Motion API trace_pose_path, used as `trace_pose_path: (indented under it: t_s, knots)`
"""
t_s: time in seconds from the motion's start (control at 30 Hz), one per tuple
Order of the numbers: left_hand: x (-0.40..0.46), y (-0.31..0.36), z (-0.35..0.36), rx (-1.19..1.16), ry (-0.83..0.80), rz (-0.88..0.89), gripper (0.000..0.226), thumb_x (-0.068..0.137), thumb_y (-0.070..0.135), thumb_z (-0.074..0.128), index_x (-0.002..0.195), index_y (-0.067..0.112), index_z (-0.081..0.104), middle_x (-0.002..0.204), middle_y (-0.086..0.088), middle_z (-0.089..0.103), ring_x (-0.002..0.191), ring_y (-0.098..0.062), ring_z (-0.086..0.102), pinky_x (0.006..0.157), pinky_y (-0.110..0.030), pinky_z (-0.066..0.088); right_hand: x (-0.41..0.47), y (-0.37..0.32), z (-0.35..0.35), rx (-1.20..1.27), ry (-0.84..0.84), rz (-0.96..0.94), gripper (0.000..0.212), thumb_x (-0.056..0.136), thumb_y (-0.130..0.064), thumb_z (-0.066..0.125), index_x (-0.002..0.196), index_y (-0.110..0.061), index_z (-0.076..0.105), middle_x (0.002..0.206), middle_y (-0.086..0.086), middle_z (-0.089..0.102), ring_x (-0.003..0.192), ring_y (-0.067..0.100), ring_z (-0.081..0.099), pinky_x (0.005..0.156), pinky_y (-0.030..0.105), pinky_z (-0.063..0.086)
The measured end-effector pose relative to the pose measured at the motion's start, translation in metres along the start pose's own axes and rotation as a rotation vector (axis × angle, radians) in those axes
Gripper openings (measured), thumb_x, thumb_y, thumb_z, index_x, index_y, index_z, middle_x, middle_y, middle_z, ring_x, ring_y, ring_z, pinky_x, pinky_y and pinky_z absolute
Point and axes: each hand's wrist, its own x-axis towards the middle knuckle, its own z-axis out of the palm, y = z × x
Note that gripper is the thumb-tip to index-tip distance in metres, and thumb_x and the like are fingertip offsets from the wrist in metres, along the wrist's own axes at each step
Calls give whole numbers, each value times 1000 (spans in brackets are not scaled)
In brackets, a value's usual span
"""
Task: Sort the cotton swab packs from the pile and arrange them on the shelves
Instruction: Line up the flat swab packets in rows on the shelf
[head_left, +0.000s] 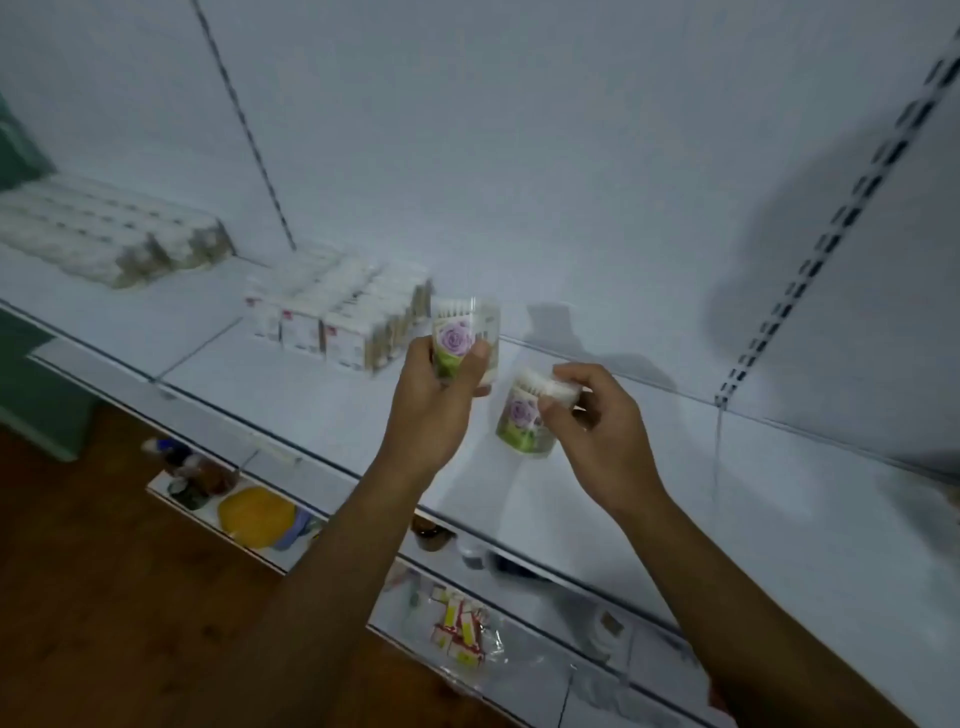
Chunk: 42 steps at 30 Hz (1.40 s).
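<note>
1. Rose pack (460, 340) upright over shelf (322, 410), gripped by left hand (434, 402), fingers curled round it.
2. Second pack (522, 421) tilted, pinched at its top by right hand (597, 431).
3. Boxed packs (337, 317) stacked just left, against back wall.
</note>
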Motion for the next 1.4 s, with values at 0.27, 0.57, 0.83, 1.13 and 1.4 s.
trace_pose_path:
  t_s: [0.27,0.57,0.83,1.13,1.4]
  knots:
    - [41,7,-203,85,149,62,23,92,40,62,109,28,53,109,8,67,94,-8,70,82,-38,59,22,-46,211,51,-216,-87,29,88,-14,70,111,-31,62,111,-8,67,100,14,65,87,30,55]
    - [97,12,-364,52,320,85,29,91,39,63,113,25,52,109,7,67,95,-10,69,75,-32,60,54,-81,382,32,-388,-162,36,88,-10,69,119,-25,60,115,-4,65,101,12,65,91,33,55]
    - [199,-4,-455,83,351,85,31,92,37,64,117,23,52,113,8,65,100,-9,67,77,-32,60,134,-77,500,40,-396,-240,38,85,-16,68,121,-23,59,120,-5,62,107,10,63,94,36,54]
    - [322,-8,-509,-27,234,56,21,92,26,66,111,22,56,103,8,69,93,-6,69,76,-27,60,227,-70,579,-68,-310,-323,38,82,-25,65,119,-24,56,121,-11,55,114,8,56,93,37,54]
    - [405,-20,-542,-44,63,62,15,91,27,67,103,27,58,103,5,68,96,-13,69,73,-28,59,255,-54,625,-329,-121,-338,48,84,-43,58,123,-15,58,139,2,46,130,13,44,108,25,40]
